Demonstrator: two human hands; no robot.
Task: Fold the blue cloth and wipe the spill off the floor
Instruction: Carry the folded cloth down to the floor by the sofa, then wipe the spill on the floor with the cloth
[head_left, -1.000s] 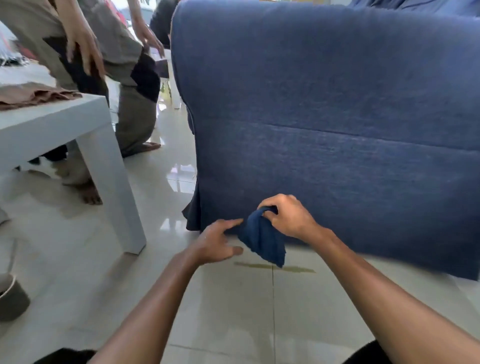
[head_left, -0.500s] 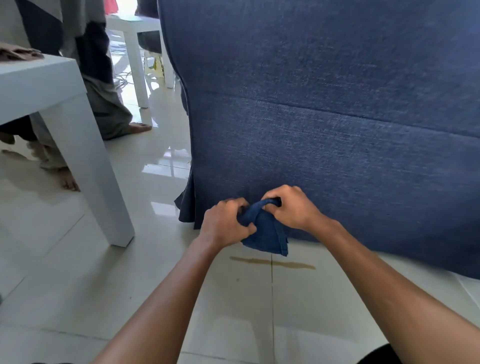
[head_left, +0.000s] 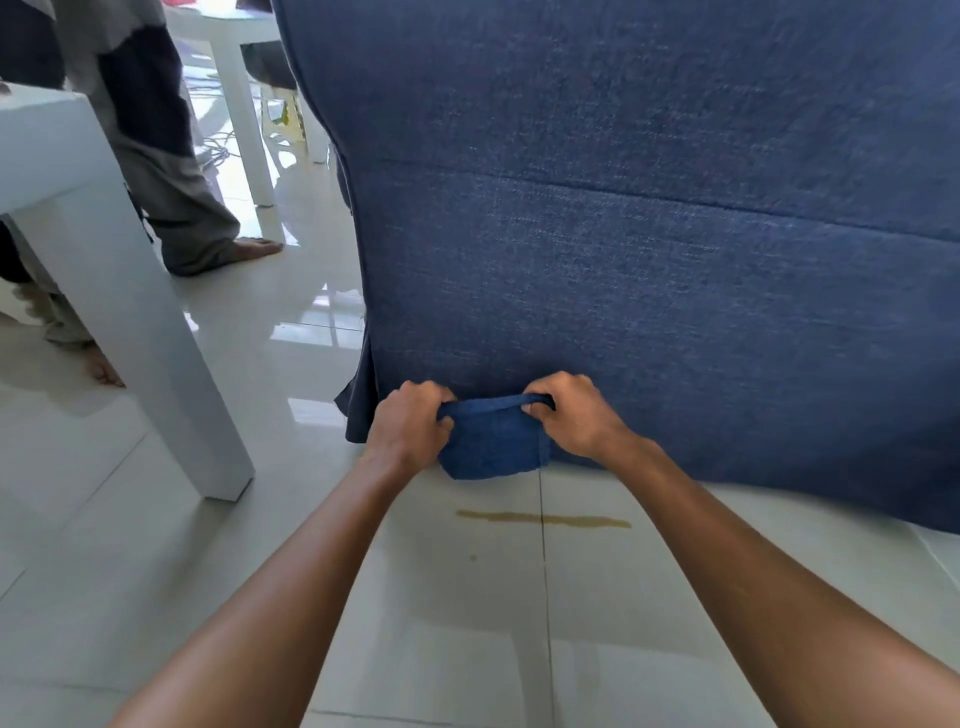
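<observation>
The spill (head_left: 543, 518), a thin streak running left to right on the floor (head_left: 208, 597), lies just below and nearer than the blue cloth (head_left: 493, 441), which left hand (head_left: 410, 428) and right hand (head_left: 574, 415) pinch closed-fingered at its top corners, roughly equally near.

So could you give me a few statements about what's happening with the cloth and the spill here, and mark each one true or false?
1. Both hands hold the blue cloth. True: the left hand and the right hand each grip an upper corner.
2. The cloth is pressed onto the spill. False: it hangs in the air, apart from the spill.
3. The spill is a thin yellowish streak crossing a tile joint. True.
4. The white table stands to the right of the hands. False: it stands to their left.
5. The floor has been wiped clean. False: the streak is there, untouched.
</observation>
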